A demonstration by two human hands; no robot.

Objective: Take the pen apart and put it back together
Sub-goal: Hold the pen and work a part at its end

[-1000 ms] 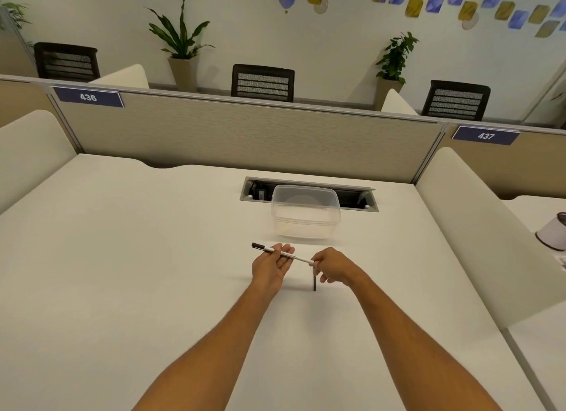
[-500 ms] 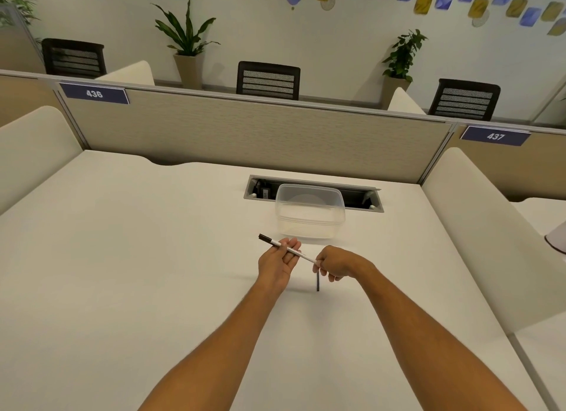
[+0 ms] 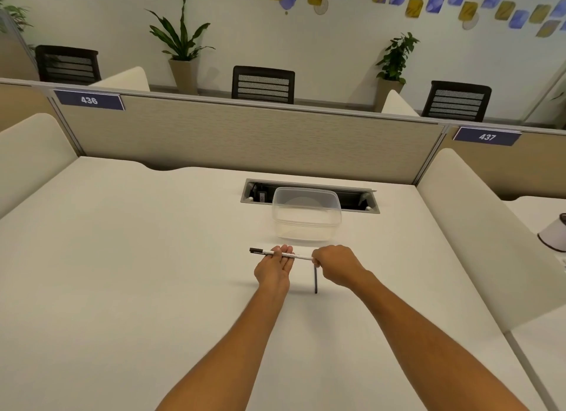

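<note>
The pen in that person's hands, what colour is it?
The slim pen barrel is white with a black cap end, seen in the head view.

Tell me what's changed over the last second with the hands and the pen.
Little changed. The white pen barrel with a black tip went from tilted to nearly level. The left hand still cradles it, the right hand still pinches its right end, and the thin dark refill still hangs below that grip. The clear plastic container has not moved.

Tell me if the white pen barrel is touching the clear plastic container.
Apart. The head view shows bare desk between the white pen barrel, held in the left hand and right hand, and the clear plastic container behind it.
</note>
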